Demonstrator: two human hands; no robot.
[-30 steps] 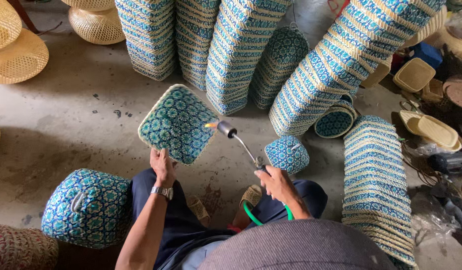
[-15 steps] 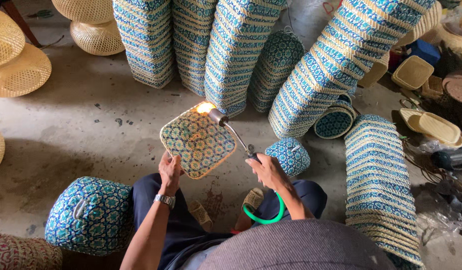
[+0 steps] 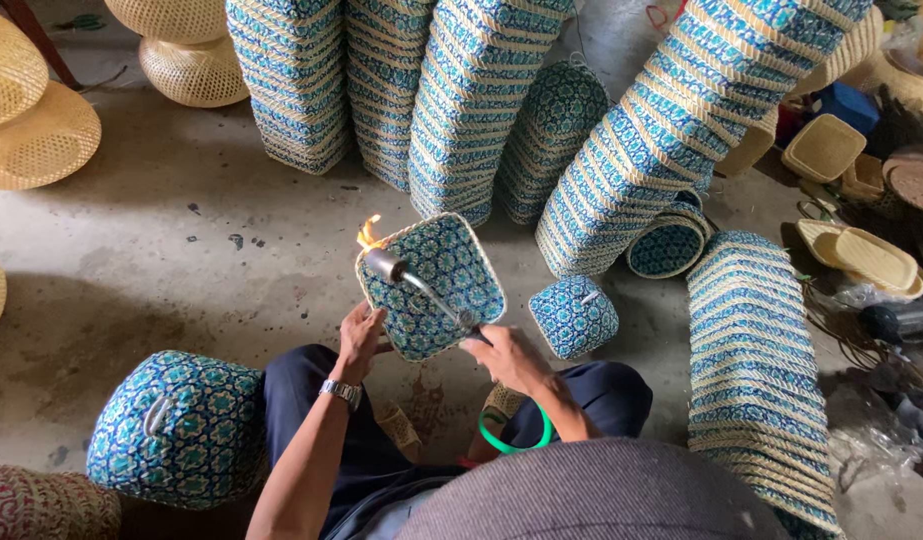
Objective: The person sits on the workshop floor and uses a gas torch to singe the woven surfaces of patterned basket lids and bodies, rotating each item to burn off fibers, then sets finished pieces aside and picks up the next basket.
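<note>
Right now my left hand grips the near edge of a square blue-patterned woven tray, tilting it up just beyond my fingers, while my right hand is closed round the handle of a gas torch that crosses the tray, its flame licking the far left corner; a small woven box sits just right of that hand

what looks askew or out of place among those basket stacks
The tall stack of blue woven baskets at right leans steeply instead of standing upright like the others, and another stack lies flat on the floor beside it. Nothing looks spilled or damaged.
</note>
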